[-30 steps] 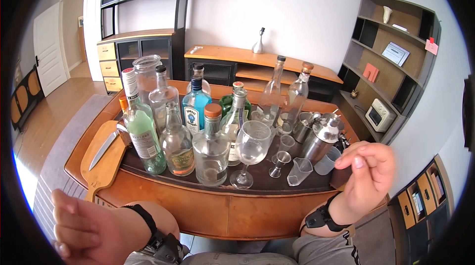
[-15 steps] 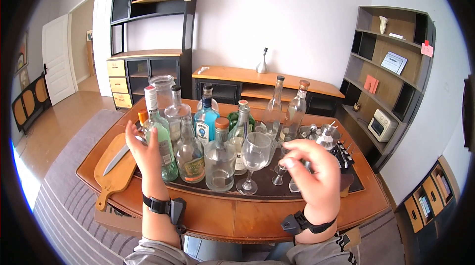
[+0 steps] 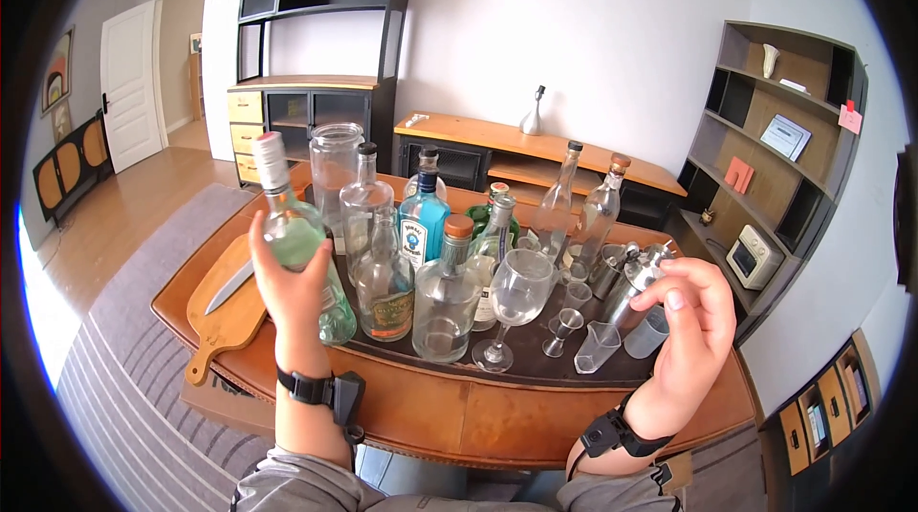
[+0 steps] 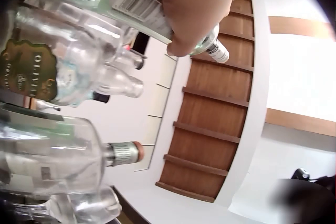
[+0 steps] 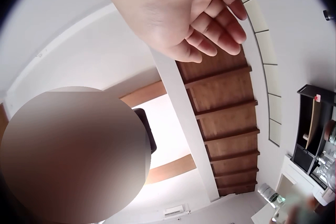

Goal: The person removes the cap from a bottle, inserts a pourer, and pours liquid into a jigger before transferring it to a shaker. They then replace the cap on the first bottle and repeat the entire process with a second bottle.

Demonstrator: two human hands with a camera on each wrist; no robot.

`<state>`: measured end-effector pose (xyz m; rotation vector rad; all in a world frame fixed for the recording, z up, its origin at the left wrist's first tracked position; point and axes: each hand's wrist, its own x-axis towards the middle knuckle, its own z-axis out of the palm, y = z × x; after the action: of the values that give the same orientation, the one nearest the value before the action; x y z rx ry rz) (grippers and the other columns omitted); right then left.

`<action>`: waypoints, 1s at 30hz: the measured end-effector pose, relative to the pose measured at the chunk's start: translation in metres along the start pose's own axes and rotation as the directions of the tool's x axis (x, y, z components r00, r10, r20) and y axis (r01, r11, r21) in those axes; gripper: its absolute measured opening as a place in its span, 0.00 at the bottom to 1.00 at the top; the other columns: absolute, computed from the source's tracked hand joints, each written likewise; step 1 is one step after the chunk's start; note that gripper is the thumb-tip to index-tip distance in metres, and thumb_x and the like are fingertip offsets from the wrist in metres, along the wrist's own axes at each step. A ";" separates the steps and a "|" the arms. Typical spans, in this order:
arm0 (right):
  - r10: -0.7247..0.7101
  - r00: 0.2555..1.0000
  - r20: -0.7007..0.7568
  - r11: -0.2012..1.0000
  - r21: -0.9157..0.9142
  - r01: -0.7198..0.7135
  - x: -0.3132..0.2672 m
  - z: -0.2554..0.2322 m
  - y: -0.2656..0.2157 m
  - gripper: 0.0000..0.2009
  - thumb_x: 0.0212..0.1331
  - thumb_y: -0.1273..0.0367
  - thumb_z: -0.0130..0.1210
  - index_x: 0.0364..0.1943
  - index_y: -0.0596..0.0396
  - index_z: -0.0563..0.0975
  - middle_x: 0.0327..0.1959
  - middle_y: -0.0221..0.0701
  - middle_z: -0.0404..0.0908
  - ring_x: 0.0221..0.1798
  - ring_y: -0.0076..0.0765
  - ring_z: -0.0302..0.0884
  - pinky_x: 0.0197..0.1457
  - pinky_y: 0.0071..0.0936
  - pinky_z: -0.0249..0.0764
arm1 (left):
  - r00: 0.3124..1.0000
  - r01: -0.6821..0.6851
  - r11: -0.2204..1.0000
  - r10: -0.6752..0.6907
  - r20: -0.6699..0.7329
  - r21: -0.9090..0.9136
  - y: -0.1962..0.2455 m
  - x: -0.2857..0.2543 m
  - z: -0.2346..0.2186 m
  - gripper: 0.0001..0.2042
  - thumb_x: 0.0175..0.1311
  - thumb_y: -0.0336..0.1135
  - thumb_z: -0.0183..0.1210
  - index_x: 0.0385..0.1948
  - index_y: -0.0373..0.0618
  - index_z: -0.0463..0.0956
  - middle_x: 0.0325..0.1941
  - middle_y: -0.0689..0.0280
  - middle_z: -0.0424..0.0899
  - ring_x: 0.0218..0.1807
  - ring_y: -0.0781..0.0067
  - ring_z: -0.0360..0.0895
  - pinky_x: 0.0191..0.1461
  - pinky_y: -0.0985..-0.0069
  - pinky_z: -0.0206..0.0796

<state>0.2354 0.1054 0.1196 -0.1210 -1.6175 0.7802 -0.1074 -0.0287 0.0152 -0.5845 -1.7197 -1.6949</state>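
Observation:
My left hand [image 3: 290, 294] grips a pale green glass bottle [image 3: 295, 233] with a white and red cap, thumb on one side and fingers on the other. The bottle leans left, its base close over the dark mat [image 3: 449, 359]. In the left wrist view, the hand [image 4: 197, 3] wraps the bottle [image 4: 137, 11] beside its barcode label. My right hand [image 3: 696, 321] hovers at the table's right with loosely curled fingers and holds nothing. Nearest to it are a metal shaker [image 3: 626, 297], a clear plastic cup [image 3: 646, 332] and a small measuring beaker [image 3: 597, 348].
Several bottles crowd the mat, among them a blue one [image 3: 421, 225] and a cork-topped clear one [image 3: 445, 311]. A stemmed glass [image 3: 522, 288] and a metal jigger [image 3: 562, 332] stand in front. A knife [image 3: 229, 287] lies on the wooden cutting board [image 3: 225, 326] at left.
My left hand has risen from low at the left to the pale green bottle, taken hold of it and tilted it. My right hand swung inward over the cups, then back out to the right.

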 end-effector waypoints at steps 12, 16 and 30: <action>0.092 0.964 0.249 0.988 0.101 -0.120 0.001 0.030 0.013 0.16 0.60 0.74 0.61 0.52 0.65 0.76 0.40 0.36 0.82 0.41 0.26 0.78 0.49 0.24 0.72 | 0.577 0.786 0.210 0.090 0.812 -0.581 0.057 -0.056 -0.020 0.47 0.47 0.51 0.72 0.70 0.47 0.56 0.56 0.54 0.75 0.56 0.60 0.76 0.59 0.59 0.72; 0.051 0.950 0.309 0.963 0.238 -0.129 0.001 0.039 0.016 0.32 0.57 0.60 0.68 0.62 0.63 0.71 0.50 0.37 0.78 0.46 0.27 0.75 0.55 0.27 0.69 | 0.441 0.410 0.704 0.403 0.802 -0.580 0.074 -0.077 -0.002 0.53 0.37 0.38 0.82 0.68 0.39 0.57 0.58 0.55 0.75 0.57 0.60 0.76 0.62 0.65 0.68; 0.035 0.985 0.169 0.966 -0.260 0.010 0.014 0.010 0.017 0.07 0.52 0.74 0.64 0.26 0.59 0.75 0.20 0.31 0.72 0.23 0.30 0.66 0.28 0.28 0.59 | 0.355 -0.260 0.756 0.653 0.669 -0.601 0.124 -0.098 0.031 0.46 0.37 0.50 0.79 0.59 0.36 0.66 0.50 0.50 0.81 0.48 0.49 0.82 0.53 0.61 0.73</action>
<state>0.2176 0.1213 0.1220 -0.2576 -1.8818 0.5969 0.0436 0.0222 0.0341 -2.2378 -1.4637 -1.3354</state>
